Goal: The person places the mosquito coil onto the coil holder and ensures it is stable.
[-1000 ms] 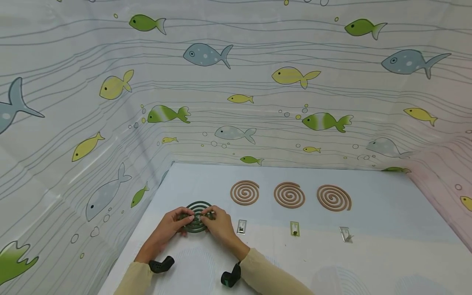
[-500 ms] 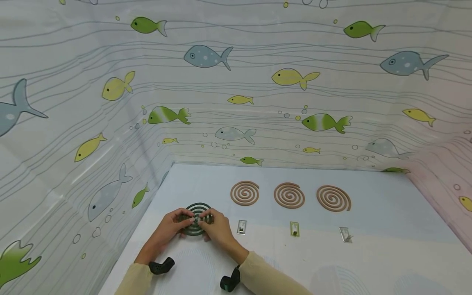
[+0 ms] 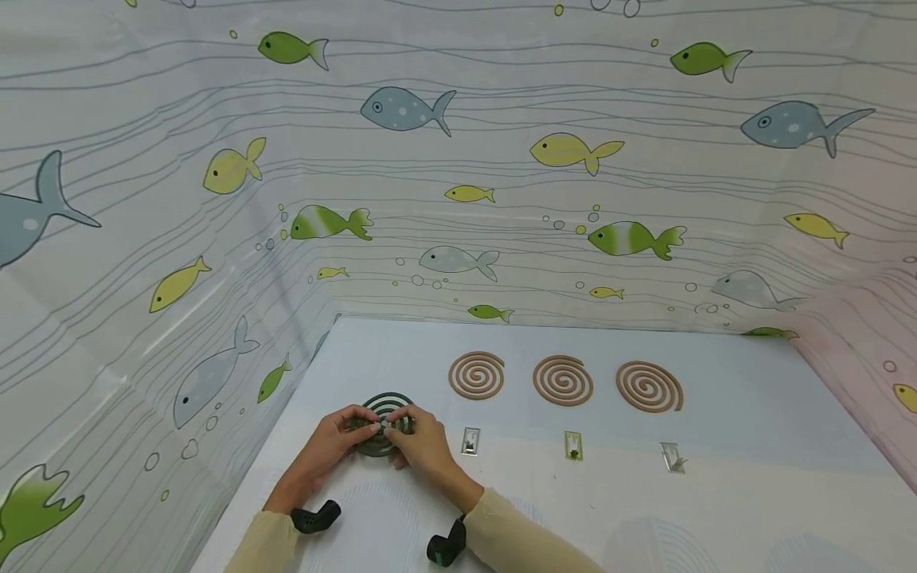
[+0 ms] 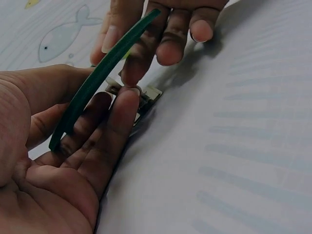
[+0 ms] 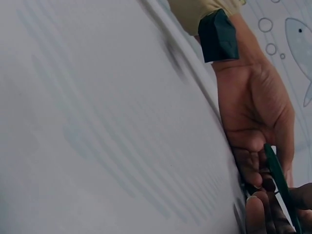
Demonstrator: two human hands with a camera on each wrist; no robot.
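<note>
A dark green mosquito coil [image 3: 376, 454] is held between both hands in the head view. My left hand [image 3: 328, 442] grips its left side, thumb lying over the top toward the centre. From the right, my right hand [image 3: 428, 447] pinches near the middle, fingertips close to the left ones. In the left wrist view the coil [image 4: 100, 73] appears edge-on and tilted, fingers of both hands beneath it around a small metal stand [image 4: 152, 93] at its underside. Fingers partly hide the stand. The right wrist view shows the coil's green edge [image 5: 277, 168] between the hands.
Three brown spiral coils, the left one [image 3: 476, 376], the middle one [image 3: 563, 380] and the right one [image 3: 649, 386], lie along the back of the white table [image 3: 516, 509]. Nearer sit three small metal stands, one [image 3: 573, 446] yellowish-green-edged. A fish-print sheet [image 3: 401, 183] encloses the table.
Over the past second the right hand's fingers have shifted left, closer to the coil's centre. The coil has tipped slightly toward me. The brown coils and loose stands have stayed put.
</note>
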